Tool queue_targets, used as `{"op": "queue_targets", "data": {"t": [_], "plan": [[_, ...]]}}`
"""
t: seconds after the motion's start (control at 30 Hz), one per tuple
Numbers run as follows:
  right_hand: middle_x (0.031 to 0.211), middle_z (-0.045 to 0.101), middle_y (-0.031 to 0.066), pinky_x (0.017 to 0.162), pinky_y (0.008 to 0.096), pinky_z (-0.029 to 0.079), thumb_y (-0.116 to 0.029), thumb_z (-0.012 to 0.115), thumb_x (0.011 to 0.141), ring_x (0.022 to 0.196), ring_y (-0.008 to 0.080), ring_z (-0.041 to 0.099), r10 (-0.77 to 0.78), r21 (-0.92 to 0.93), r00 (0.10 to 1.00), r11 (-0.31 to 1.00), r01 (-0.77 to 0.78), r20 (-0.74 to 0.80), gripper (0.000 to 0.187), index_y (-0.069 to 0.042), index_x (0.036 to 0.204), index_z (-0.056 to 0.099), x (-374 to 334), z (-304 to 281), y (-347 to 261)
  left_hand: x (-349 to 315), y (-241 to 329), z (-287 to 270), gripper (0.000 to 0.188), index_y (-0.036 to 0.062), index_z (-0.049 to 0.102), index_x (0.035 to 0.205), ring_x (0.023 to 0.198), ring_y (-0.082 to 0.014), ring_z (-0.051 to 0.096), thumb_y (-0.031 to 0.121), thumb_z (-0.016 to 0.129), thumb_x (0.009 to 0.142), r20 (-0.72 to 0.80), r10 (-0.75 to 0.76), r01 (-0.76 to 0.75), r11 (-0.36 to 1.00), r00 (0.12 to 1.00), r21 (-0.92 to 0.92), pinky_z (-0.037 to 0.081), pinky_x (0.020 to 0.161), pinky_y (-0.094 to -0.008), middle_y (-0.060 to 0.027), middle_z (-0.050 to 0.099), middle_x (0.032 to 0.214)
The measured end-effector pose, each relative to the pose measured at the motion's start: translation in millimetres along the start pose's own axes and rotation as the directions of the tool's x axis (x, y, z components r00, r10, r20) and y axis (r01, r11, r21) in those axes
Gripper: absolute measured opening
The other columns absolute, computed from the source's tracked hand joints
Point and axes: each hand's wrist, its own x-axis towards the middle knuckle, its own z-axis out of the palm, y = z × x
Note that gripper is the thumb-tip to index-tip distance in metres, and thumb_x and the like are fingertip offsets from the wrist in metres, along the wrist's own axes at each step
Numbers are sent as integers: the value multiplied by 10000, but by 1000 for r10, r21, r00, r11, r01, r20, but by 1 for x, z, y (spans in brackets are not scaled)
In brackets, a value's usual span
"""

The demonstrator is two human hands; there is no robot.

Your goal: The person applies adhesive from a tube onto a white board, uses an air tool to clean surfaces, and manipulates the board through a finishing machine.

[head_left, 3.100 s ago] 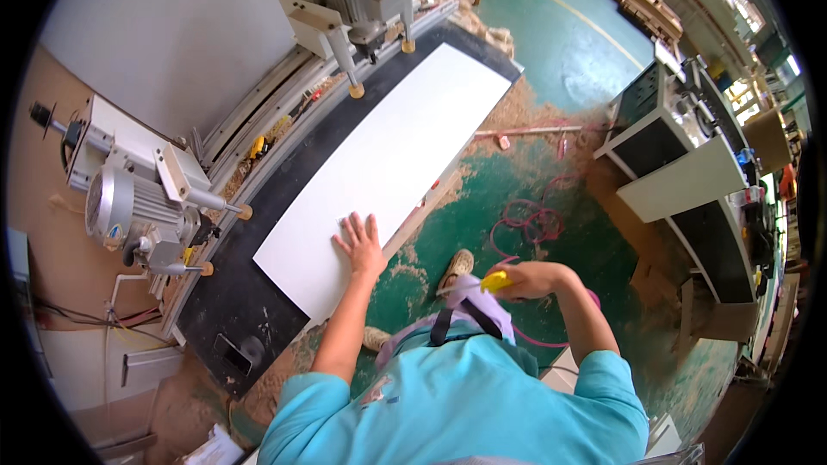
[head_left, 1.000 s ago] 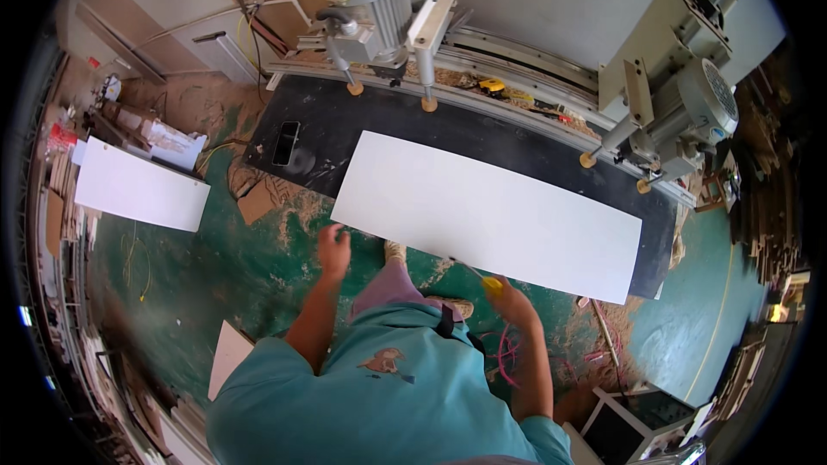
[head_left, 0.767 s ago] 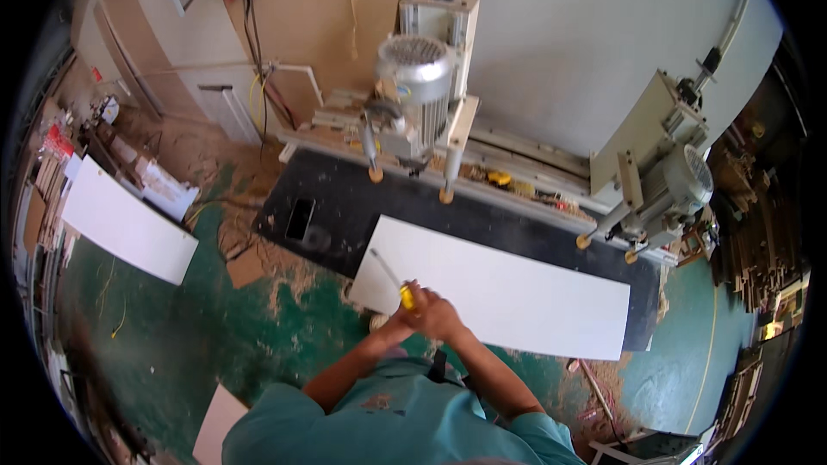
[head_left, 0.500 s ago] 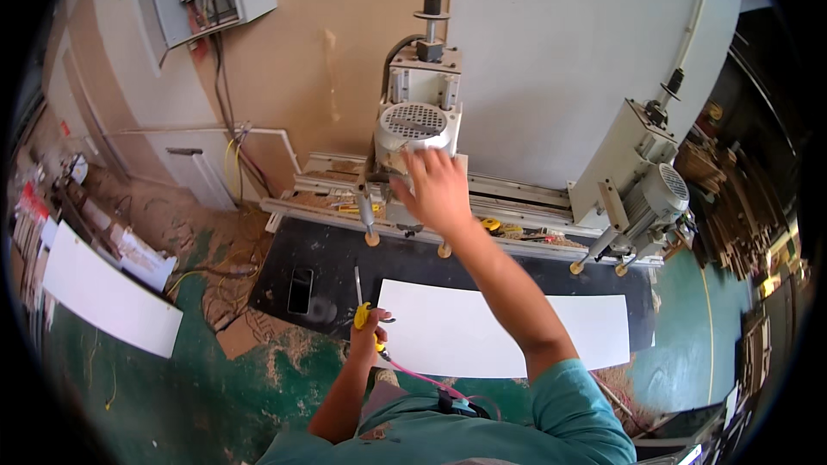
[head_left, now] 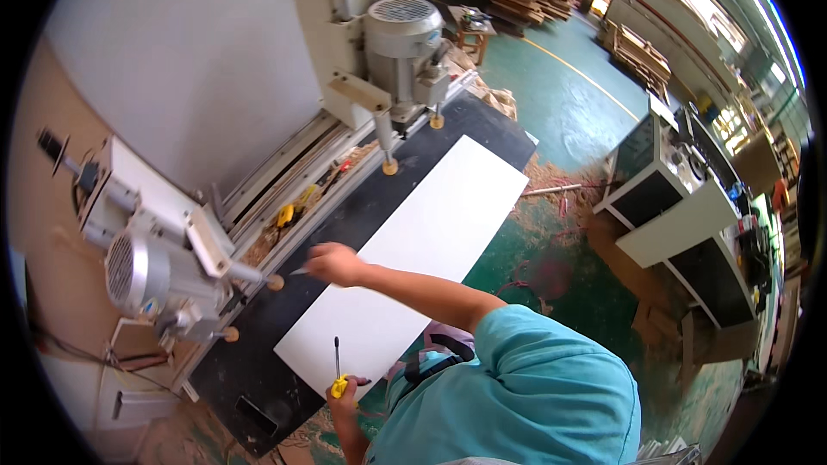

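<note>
The black bench (head_left: pixel 233 375) is taking up the middle, running slantwise, and the white panel (head_left: pixel 413 241) is lying flat on it, its near long side covering the front edge and its ends stopping short of the bench's two end edges. Two motor units are standing along the back edge: the right one (head_left: pixel 401 60) towards the back-right corner, the left one (head_left: pixel 142 271) towards the back-left corner.

The step in hand seems to be clearing or checking around the left unit with the panel already laid. The right hand (head_left: pixel 336 264) is hovering past the panel's back edge, beside a round press foot (head_left: pixel 276 282), its fingers bunched; a pale sliver is showing at their tips, too blurred to tell whether it is being held. The left hand (head_left: pixel 342 392) is clamping its fingers around a yellow blow gun (head_left: pixel 339 386) over the panel's left end, the thin nozzle pointing away from the body. A next move would be calling for keeping the right fingers clear of the foot and the nozzle off the panel's face.

Along the back edge, a trough (head_left: pixel 317 213) is holding sawdust, a yellow tool (head_left: pixel 286 214) and a small red item (head_left: pixel 345 166). A phone (head_left: pixel 257 416) is lying near the front-left corner.
</note>
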Motion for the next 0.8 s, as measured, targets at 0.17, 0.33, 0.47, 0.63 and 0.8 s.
{"op": "queue_targets", "data": {"t": [0.17, 0.33, 0.47, 0.63, 0.8], "plan": [[931, 673, 96, 811, 438, 522, -184, 539, 870, 906, 306, 650, 571, -291, 815, 767, -573, -100, 229, -165, 1010, 720, -197, -80, 152, 30, -1, 49, 187, -27, 656, 713, 637, -156, 613, 111, 665, 838, 70, -246, 227, 950, 967, 215, 484, 647, -291, -60, 651, 665], [881, 643, 114, 701, 455, 531, -153, 539, 833, 834, 325, 637, 607, -343, 701, 612, -713, -374, 196, -162, 875, 730, -184, -201, 288, 60, 26, 125, 202, -30, 641, 700, 628, -154, 613, 107, 681, 843, 3, -380, 365, 892, 925, 267, 490, 647, -286, -58, 652, 662], [812, 616, 126, 676, 463, 535, -109, 552, 812, 811, 343, 643, 532, -365, 622, 514, -776, -575, 160, -95, 797, 711, -155, -277, 398, 74, 49, 165, 216, -62, 618, 826, 665, -154, 626, 133, 709, 847, -58, -452, 434, 803, 890, 409, 502, 676, -289, -75, 668, 696], [944, 684, 184, 787, 484, 543, -132, 551, 819, 912, 391, 663, 776, -148, 365, 338, -929, -515, 170, -63, 856, 702, -117, -300, 405, 78, 24, 145, 386, -106, 500, 1063, 714, -175, 650, 142, 713, 858, -52, -357, 327, 775, 933, 541, 514, 707, -313, -112, 688, 754], [955, 679, 199, 788, 504, 525, -147, 579, 806, 908, 411, 651, 794, 114, 165, 283, -952, -585, 146, -59, 901, 646, -163, -291, 382, 109, 72, 195, 219, -88, 616, 863, 678, -193, 653, 116, 694, 857, 3, -397, 351, 817, 918, 458, 522, 725, -319, -116, 680, 715]]}}
